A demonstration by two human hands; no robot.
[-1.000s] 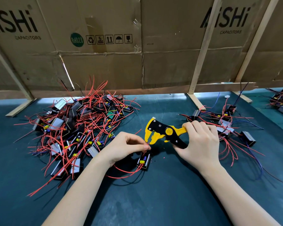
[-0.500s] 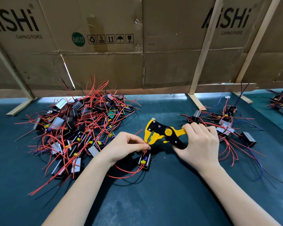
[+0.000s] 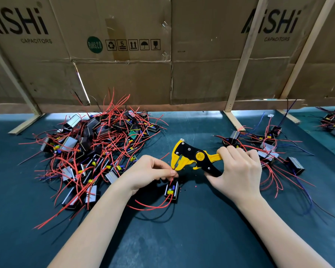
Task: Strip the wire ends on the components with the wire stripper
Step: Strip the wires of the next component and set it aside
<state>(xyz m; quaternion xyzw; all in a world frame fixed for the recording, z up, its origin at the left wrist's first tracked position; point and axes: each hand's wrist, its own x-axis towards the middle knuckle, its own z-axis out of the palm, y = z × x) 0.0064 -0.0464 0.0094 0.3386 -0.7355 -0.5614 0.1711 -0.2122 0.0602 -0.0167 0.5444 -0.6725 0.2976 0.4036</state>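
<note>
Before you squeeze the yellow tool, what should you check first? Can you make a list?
1. Red wire end sits in the wire stripper mouth: ok, it reaches in from below.
2. Left hand pinches the wire close to the tool: ok.
3. Right hand grips both handles: ok.
4. Left fingers clear of the blades: cannot tell, they are very near.
5. Component free to move, resting on the mat below the hands: ok.
6. How far the wire goes in: cannot tell, too small to see.
</note>
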